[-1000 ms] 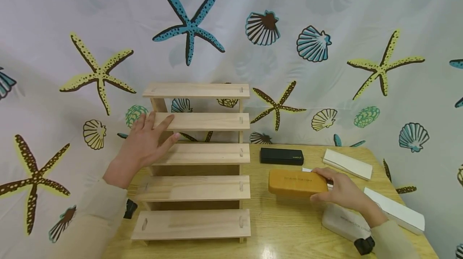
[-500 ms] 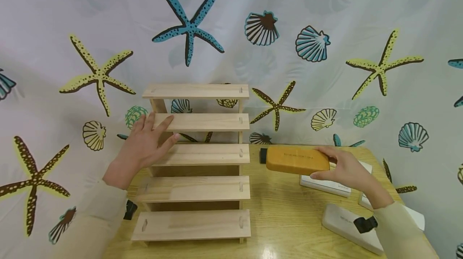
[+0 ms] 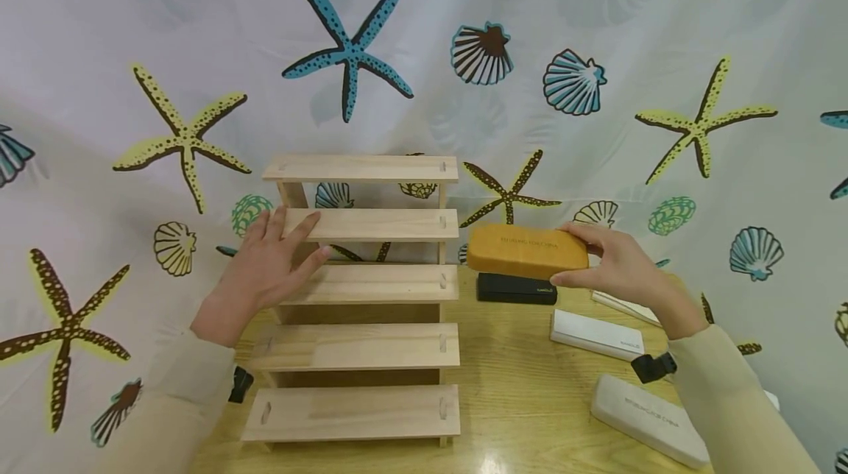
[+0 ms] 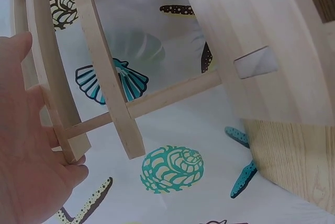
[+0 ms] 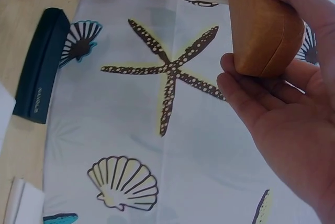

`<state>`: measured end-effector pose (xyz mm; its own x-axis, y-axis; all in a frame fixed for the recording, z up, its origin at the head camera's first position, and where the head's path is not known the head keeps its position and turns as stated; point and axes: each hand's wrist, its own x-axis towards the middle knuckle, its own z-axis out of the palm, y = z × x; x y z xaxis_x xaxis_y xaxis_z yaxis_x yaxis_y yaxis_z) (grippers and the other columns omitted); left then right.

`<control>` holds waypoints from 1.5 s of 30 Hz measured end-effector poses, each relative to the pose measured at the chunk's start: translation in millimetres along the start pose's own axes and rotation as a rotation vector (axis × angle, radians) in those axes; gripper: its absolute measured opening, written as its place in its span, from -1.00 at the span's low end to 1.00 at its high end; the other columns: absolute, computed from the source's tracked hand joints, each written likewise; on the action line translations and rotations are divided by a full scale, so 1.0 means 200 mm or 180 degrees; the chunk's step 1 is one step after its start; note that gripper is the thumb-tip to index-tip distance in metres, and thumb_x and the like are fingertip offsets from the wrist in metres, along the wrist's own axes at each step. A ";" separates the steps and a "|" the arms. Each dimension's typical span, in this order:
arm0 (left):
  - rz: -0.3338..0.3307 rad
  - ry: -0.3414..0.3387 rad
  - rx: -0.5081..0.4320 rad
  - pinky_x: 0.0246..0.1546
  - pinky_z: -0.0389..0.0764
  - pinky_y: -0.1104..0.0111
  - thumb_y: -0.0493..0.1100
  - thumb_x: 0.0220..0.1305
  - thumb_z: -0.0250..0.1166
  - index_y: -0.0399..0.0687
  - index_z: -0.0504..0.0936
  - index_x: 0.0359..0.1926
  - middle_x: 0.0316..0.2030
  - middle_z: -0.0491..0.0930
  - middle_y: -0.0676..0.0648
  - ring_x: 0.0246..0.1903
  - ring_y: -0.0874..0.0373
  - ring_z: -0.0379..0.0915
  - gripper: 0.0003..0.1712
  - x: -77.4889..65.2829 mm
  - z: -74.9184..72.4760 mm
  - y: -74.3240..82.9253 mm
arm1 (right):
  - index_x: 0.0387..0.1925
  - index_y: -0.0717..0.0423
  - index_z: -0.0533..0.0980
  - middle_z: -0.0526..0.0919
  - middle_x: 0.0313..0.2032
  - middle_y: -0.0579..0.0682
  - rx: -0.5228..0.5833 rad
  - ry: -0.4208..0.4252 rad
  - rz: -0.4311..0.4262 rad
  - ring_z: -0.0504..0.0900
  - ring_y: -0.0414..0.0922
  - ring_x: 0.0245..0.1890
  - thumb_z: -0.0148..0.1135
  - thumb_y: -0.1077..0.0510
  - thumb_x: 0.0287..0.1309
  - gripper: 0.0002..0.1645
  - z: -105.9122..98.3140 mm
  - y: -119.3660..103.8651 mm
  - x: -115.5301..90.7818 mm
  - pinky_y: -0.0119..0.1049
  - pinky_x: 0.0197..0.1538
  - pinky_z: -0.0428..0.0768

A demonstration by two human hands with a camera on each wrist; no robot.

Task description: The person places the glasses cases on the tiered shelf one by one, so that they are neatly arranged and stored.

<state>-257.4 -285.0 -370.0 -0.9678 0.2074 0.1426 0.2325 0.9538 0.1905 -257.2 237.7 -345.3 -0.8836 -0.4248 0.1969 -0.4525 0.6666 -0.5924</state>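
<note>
My right hand (image 3: 612, 268) holds an orange glasses case (image 3: 526, 249) by its right end, thumb on the near side and fingers on the far side. The case is raised off the table, to the right of a pale wooden tiered rack (image 3: 361, 341). In the right wrist view, one rounded end of the orange case (image 5: 269, 35) sits between thumb and fingertips. My left hand (image 3: 261, 268) rests with spread fingers on the left end of the rack's second shelf from the top. From the left wrist, the left hand (image 4: 31, 150) lies against the end of a shelf board (image 4: 57, 88).
Below the orange case lies a black case (image 3: 517, 288). A white case (image 3: 596, 334) and a grey case (image 3: 649, 419) lie nearer on the table (image 3: 517, 386). Another white case (image 3: 626, 306) is partly hidden by the right arm. Behind hangs a patterned curtain (image 3: 411, 106).
My right hand has lifted the orange glasses case up and slightly left, away from the table. The white case beneath has come into view. My left hand stays in place.
</note>
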 end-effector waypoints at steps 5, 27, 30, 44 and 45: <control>-0.0011 -0.0015 0.0029 0.54 -0.14 -0.43 0.42 0.60 -0.13 0.14 -0.07 0.73 0.64 -0.27 -0.52 0.60 -0.59 -0.39 -0.10 0.00 0.00 0.00 | 0.51 0.04 0.40 0.60 0.24 0.04 0.0053 -0.0033 -0.0018 0.58 -0.04 0.08 0.62 -0.08 0.14 -0.02 -0.01 -0.07 0.10 -0.09 0.20 0.56; 0.0127 0.0006 0.0186 0.53 -0.18 -0.44 0.46 0.58 -0.15 -0.02 -0.04 0.72 0.62 -0.21 -0.57 0.59 -0.62 -0.38 -0.02 -0.06 -0.02 0.04 | 0.39 -0.05 0.50 0.61 0.07 -0.02 0.0201 0.0022 -0.0414 0.52 -0.05 -0.02 0.60 -0.09 0.15 -0.19 0.07 -0.37 0.53 -0.11 0.02 0.53; 0.0161 0.0155 0.0130 0.54 -0.19 -0.44 0.44 0.58 -0.12 -0.07 -0.02 0.71 0.62 -0.23 -0.56 0.60 -0.60 -0.40 -0.01 -0.11 0.02 0.06 | 0.38 -0.04 0.50 0.61 0.07 -0.02 0.0181 0.0010 -0.0453 0.51 -0.05 -0.02 0.59 -0.11 0.15 -0.19 0.08 -0.41 0.58 -0.11 0.02 0.53; 0.0048 0.0282 -0.0174 0.57 -0.14 -0.37 0.35 0.58 0.04 0.09 0.16 0.68 0.60 -0.08 -0.56 0.61 -0.56 -0.29 -0.15 -0.37 0.25 0.12 | 0.35 0.00 0.52 0.62 0.06 0.00 0.0261 -0.0110 -0.0637 0.52 -0.06 -0.02 0.57 -0.11 0.16 -0.23 0.17 -0.61 0.87 -0.17 0.02 0.51; 0.0069 0.0287 -0.0167 0.57 -0.13 -0.37 0.35 0.58 0.04 0.11 0.18 0.67 0.60 -0.07 -0.56 0.61 -0.56 -0.27 -0.16 -0.37 0.26 0.12 | 0.32 -0.01 0.54 0.62 0.03 0.00 0.0256 -0.0121 -0.0650 0.52 -0.06 -0.05 0.56 -0.12 0.16 -0.26 0.18 -0.62 0.90 -0.18 0.00 0.50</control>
<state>-185.2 -266.8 -425.7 -0.9504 0.2054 0.2336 0.2604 0.9361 0.2365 -355.2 57.4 -264.8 -0.7687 -0.5698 0.2904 -0.6092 0.5140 -0.6039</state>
